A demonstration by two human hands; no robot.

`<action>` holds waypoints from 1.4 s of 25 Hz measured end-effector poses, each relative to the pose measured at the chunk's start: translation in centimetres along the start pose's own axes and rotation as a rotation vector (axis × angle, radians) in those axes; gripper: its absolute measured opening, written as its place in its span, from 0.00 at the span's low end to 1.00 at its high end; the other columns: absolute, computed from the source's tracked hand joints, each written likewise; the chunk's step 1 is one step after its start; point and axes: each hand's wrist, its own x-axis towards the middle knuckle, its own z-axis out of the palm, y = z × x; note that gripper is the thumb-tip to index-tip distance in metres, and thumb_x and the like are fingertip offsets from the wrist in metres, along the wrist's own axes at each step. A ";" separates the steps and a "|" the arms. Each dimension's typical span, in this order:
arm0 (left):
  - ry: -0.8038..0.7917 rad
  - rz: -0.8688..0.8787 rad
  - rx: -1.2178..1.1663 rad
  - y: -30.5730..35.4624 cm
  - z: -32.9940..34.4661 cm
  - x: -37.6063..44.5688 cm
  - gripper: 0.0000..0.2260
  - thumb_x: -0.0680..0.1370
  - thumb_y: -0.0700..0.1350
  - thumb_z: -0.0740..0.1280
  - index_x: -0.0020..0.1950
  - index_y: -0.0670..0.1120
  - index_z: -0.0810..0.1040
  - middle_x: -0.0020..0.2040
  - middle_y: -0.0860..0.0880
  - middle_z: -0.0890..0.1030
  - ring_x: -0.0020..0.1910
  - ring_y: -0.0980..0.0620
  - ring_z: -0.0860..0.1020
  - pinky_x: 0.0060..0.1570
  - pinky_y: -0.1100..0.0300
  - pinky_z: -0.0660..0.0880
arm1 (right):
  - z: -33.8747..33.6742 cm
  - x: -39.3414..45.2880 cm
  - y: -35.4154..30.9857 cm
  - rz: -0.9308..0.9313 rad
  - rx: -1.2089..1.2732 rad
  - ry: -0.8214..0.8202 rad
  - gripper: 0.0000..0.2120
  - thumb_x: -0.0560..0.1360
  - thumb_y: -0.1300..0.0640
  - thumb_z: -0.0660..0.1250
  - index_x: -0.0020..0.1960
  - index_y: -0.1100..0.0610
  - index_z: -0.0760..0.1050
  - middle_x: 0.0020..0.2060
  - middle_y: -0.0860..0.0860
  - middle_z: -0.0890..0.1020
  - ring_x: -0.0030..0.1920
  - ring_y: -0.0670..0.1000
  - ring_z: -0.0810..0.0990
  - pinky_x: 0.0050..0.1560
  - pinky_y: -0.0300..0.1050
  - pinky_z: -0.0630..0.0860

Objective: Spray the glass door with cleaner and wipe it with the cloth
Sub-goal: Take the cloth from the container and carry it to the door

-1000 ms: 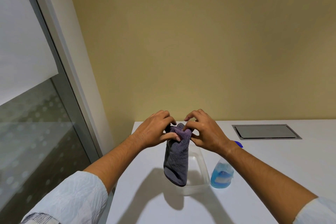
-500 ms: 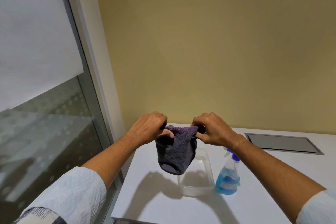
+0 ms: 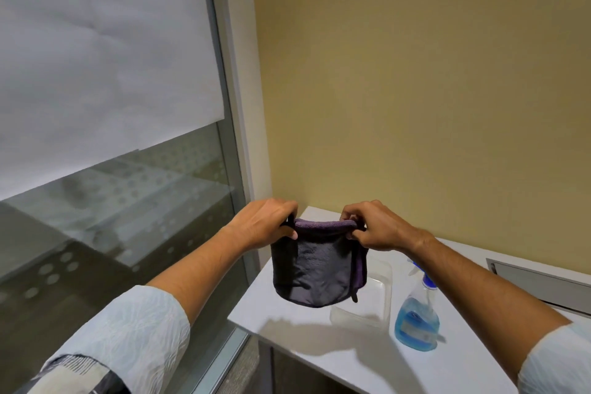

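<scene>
Left hand [image 3: 265,223], right hand [image 3: 372,227] grip purple cloth [image 3: 315,269] over white counter [image 3: 319,349], spray bottle [image 3: 417,317] beside.

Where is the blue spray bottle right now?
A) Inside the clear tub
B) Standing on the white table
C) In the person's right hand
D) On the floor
B: the spray bottle stands upright on the white table, beside the clear tub, while both hands hold the cloth.
</scene>
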 end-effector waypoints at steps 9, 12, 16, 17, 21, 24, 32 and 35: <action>-0.058 -0.227 -0.119 0.3 -1.3 -10.3 0.12 0.74 0.54 0.72 0.50 0.48 0.77 0.45 0.52 0.77 0.44 0.51 0.75 0.42 0.56 0.73 | 3.5 0.6 -5.1 -0.158 0.043 -0.168 0.12 0.68 0.52 0.68 0.37 0.61 0.80 0.30 0.58 0.81 0.31 0.54 0.75 0.34 0.49 0.75; -0.052 -0.348 -0.134 -0.4 -2.2 -14.2 0.14 0.72 0.54 0.74 0.48 0.48 0.77 0.44 0.51 0.78 0.43 0.51 0.75 0.42 0.53 0.75 | 4.4 0.9 -8.4 -0.220 0.083 -0.192 0.12 0.71 0.52 0.71 0.29 0.49 0.78 0.21 0.47 0.74 0.26 0.46 0.70 0.29 0.43 0.67; -0.017 -0.501 -0.150 -1.1 -3.8 -20.1 0.17 0.69 0.55 0.76 0.49 0.48 0.75 0.42 0.53 0.77 0.42 0.50 0.76 0.41 0.53 0.76 | 5.5 1.6 -13.5 -0.345 0.092 -0.205 0.07 0.68 0.60 0.72 0.35 0.48 0.82 0.28 0.44 0.83 0.32 0.41 0.80 0.34 0.38 0.75; -0.008 -0.533 -0.148 -1.2 -4.2 -21.6 0.18 0.68 0.55 0.77 0.50 0.48 0.75 0.41 0.54 0.76 0.41 0.51 0.76 0.39 0.56 0.74 | 5.9 1.7 -14.9 -0.375 0.093 -0.201 0.05 0.67 0.60 0.73 0.38 0.51 0.83 0.31 0.46 0.84 0.35 0.44 0.81 0.36 0.41 0.77; 0.024 -0.696 -0.168 -1.6 -5.5 -28.9 0.20 0.68 0.54 0.78 0.53 0.49 0.76 0.40 0.55 0.76 0.41 0.54 0.77 0.40 0.60 0.73 | 7.8 2.0 -21.1 -0.486 0.121 -0.226 0.08 0.66 0.57 0.76 0.45 0.49 0.82 0.37 0.46 0.85 0.40 0.46 0.82 0.43 0.43 0.78; 0.031 -0.818 -0.197 -1.4 -6.9 -34.9 0.18 0.67 0.51 0.78 0.52 0.48 0.78 0.41 0.55 0.78 0.42 0.55 0.79 0.42 0.61 0.75 | 9.4 1.5 -26.3 -0.577 0.066 -0.273 0.12 0.66 0.55 0.76 0.49 0.52 0.84 0.40 0.50 0.86 0.43 0.49 0.83 0.45 0.44 0.79; 0.096 -1.076 -0.143 2.6 -12.4 -51.5 0.13 0.68 0.50 0.79 0.47 0.47 0.81 0.40 0.52 0.82 0.40 0.55 0.80 0.42 0.59 0.79 | 12.1 -4.1 -41.9 -0.821 0.027 -0.309 0.08 0.66 0.54 0.78 0.43 0.55 0.85 0.39 0.53 0.86 0.41 0.54 0.83 0.41 0.48 0.79; 0.140 -1.163 -0.109 5.0 -15.0 -58.5 0.12 0.69 0.50 0.78 0.48 0.47 0.82 0.40 0.51 0.83 0.39 0.55 0.80 0.41 0.60 0.78 | 12.9 -7.5 -48.2 -0.900 0.039 -0.332 0.06 0.66 0.54 0.78 0.42 0.54 0.85 0.36 0.51 0.84 0.40 0.53 0.82 0.39 0.44 0.76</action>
